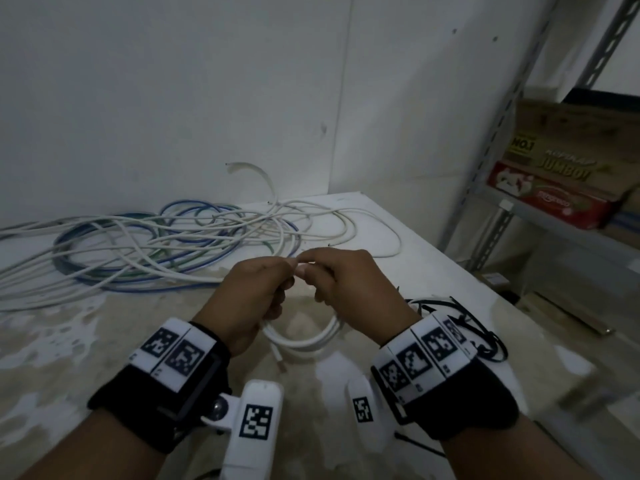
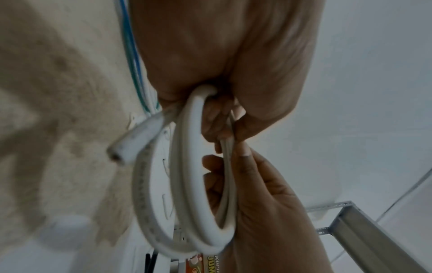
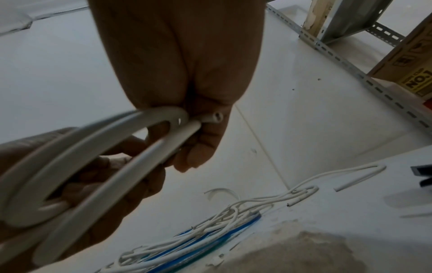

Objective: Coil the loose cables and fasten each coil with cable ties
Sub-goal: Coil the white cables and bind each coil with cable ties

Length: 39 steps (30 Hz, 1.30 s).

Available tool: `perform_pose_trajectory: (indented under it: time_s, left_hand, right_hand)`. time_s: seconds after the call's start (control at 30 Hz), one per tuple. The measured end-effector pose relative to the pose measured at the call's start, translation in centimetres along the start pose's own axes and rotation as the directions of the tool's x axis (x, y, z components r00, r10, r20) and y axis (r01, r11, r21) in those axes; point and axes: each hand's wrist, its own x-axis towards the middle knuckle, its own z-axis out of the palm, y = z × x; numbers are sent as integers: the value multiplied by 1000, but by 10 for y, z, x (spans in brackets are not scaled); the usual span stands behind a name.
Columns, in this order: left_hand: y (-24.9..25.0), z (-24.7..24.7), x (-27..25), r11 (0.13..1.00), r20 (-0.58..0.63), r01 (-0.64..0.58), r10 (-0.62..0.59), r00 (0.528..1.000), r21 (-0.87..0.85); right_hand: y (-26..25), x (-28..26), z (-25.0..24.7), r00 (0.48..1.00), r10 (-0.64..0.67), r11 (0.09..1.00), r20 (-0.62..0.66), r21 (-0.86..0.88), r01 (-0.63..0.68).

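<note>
— Holding the white coil (image 1: 304, 336) up off the table (image 1: 104, 341) with both hands, is that so the loops stay stacked?

— I'd judge so. The left hand (image 1: 258, 292) has its fingers curled round one side of the coil, and the right hand (image 1: 341, 278) pinches the other side, with a cut end (image 3: 214, 116) poking out by its fingers (image 3: 201, 146). Pinning that end keeps the coil from springing open.

— Any tie on it?

— None that I can make out. The black cable ties (image 1: 464, 323) lie on the table just right of the right wrist, close for a reach.

— And room to work?

— The loose cables (image 1: 166, 244) sprawl along the wall (image 1: 173, 81) beyond the hands, apart from the coil. The table's right edge (image 1: 450, 261) runs near the ties, with a metal shelf (image 1: 498, 133) past it, so a tie nudged rightward could drop.
</note>
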Motion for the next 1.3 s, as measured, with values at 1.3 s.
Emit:
perform_pose_trajectory:
  time_s: [1.3]
  left_hand:
    - [-45, -28, -5, 932, -150, -51, -4, 989, -360]
  right_hand:
    - [45, -12, -53, 723, 668, 468, 178, -856, -221]
